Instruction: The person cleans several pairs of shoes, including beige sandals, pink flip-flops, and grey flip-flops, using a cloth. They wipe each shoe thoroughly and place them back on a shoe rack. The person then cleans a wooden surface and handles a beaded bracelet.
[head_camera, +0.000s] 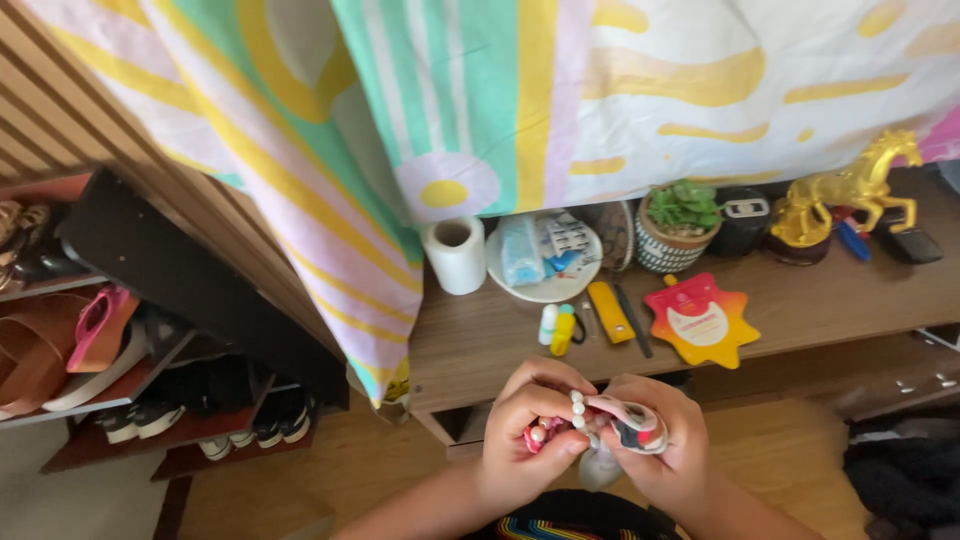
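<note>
Two hands meet below the worktop (480, 340). The left hand (522, 440) and right hand (665, 445) have their fingers curled tight around one small beaded thing (590, 420) with white beads and red and grey parts. It is mostly hidden, so its kind is hard to tell. On the worktop above it stand one paper roll (456, 254), one white plate (545, 285), one plant pot (678, 228) and one gold horse (850, 190), partly cut off by the cloth (480, 100).

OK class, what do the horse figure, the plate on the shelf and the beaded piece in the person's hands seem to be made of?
Horse figure: shiny gold finish, probably painted or plated resin or metal; its bright highlights suggest so.
Plate: smooth white, likely ceramic, possibly plastic.
Beaded piece: round glossy white beads, pearl-like, likely plastic, held between the left hand and right hand beside patterned fabric.
</note>
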